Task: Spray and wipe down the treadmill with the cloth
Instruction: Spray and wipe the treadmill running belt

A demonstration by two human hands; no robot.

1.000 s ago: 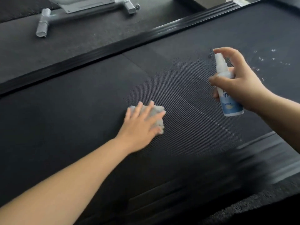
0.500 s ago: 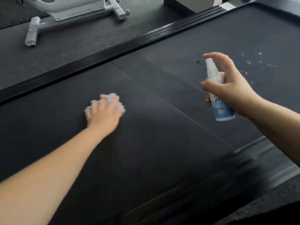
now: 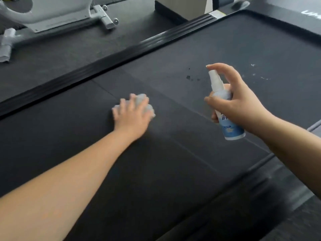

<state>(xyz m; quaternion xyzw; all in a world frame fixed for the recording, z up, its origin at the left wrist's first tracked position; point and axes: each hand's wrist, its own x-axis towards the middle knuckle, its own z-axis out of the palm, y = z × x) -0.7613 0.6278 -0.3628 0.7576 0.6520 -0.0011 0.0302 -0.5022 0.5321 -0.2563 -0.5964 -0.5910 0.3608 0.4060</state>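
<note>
The black treadmill belt [image 3: 173,171] fills most of the view. My left hand [image 3: 132,115] presses a crumpled pale grey cloth [image 3: 147,106] flat on the belt near its middle; the fingers lie over the cloth and look blurred. To the right my right hand [image 3: 238,101] grips a small white and blue spray bottle [image 3: 227,126] above the belt, held upright, with the index finger resting on the nozzle top [image 3: 214,75]. White flecks and droplets [image 3: 260,76] dot the belt beyond the bottle, and a small dark wet patch [image 3: 189,77] lies left of the nozzle.
A ribbed black side rail [image 3: 104,66] runs along the belt's far edge. Beyond it, on the dark floor, stands the white base of another exercise machine [image 3: 57,16]. A second black rail [image 3: 260,197] borders the near right edge.
My left hand swept the cloth left across the belt, then back to the right. The right hand and bottle stayed almost in place above the belt.
</note>
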